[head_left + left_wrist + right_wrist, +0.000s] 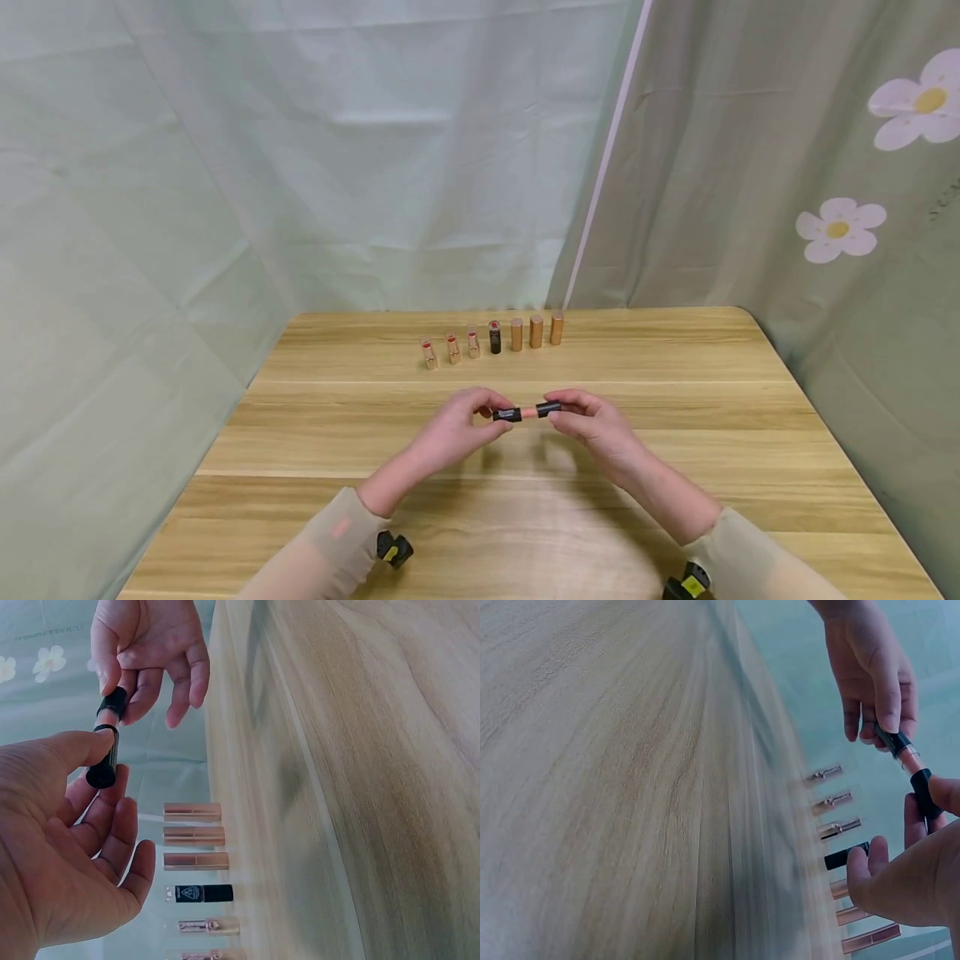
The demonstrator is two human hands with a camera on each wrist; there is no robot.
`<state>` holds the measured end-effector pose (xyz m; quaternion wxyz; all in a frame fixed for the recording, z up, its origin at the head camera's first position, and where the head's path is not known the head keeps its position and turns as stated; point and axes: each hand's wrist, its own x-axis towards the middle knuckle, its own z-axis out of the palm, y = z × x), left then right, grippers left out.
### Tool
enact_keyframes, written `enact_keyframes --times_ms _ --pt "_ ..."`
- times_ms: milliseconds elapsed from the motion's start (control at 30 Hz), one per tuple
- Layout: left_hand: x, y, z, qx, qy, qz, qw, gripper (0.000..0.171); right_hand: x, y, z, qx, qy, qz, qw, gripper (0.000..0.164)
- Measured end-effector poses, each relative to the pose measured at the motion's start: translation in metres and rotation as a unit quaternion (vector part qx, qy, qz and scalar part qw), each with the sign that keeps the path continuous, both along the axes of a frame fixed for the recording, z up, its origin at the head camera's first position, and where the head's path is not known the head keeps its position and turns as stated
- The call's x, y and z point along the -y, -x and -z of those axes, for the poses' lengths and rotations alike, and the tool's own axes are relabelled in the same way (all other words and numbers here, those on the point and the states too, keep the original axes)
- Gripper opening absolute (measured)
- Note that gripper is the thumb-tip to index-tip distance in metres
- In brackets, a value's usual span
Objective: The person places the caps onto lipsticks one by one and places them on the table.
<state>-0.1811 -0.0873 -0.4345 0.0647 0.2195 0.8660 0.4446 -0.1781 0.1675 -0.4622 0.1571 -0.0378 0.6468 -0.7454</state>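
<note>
Over the middle of the table, a lipstick tube [529, 412] with black ends and a pinkish middle lies level between my two hands. My left hand [459, 429] pinches the lettered black end between thumb and fingertips. At the opposite black end, the thumb and fingers of my right hand [600, 432] grip it. The left wrist view shows the black end [103, 766] under my left thumb, the other fingers loosely bent below. In the right wrist view, the pinkish section [910, 760] is exposed between both grips.
Beyond the hands, a row of upright lipsticks stands near the far edge of the wooden table [300, 417]: clear-topped ones [453, 350] at left, a black one [495, 338], then copper tubes [536, 332]. Fabric curtains [420, 167] hang behind and beside the table.
</note>
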Motion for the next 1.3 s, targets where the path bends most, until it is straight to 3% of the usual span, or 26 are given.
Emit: enact_keyframes --times_ms 267,533,667,833,1033,1167,1300 --pt "-0.001 -0.001 0.000 -0.003 0.016 -0.006 0.9998 0.016 0.005 -0.001 0.003 -0.012 -0.020 0.000 1.000 0.042" --pt "-0.005 -0.004 -0.001 -0.040 0.051 -0.003 0.9979 0.015 0.011 -0.002 0.005 -0.016 -0.053 0.018 0.998 0.044" --pt "-0.004 -0.005 0.004 -0.059 0.053 0.002 0.9969 0.016 0.012 -0.003 0.007 -0.022 -0.069 0.024 0.997 0.041" --pt "-0.006 -0.008 0.007 -0.021 0.031 -0.002 0.9993 0.023 0.007 0.000 0.002 -0.039 -0.065 0.013 0.997 0.040" --pt "-0.011 -0.010 0.001 0.021 0.024 0.038 0.9988 0.030 0.006 0.001 -0.008 -0.092 -0.063 -0.019 0.993 0.034" --pt "-0.008 -0.008 0.004 0.027 0.033 0.063 0.9971 0.022 0.004 0.000 -0.015 -0.134 -0.107 -0.038 0.984 0.035" --pt "0.006 -0.004 0.008 0.033 0.037 0.040 0.9980 0.018 -0.013 0.008 -0.021 -0.156 -0.160 -0.012 0.975 0.038"
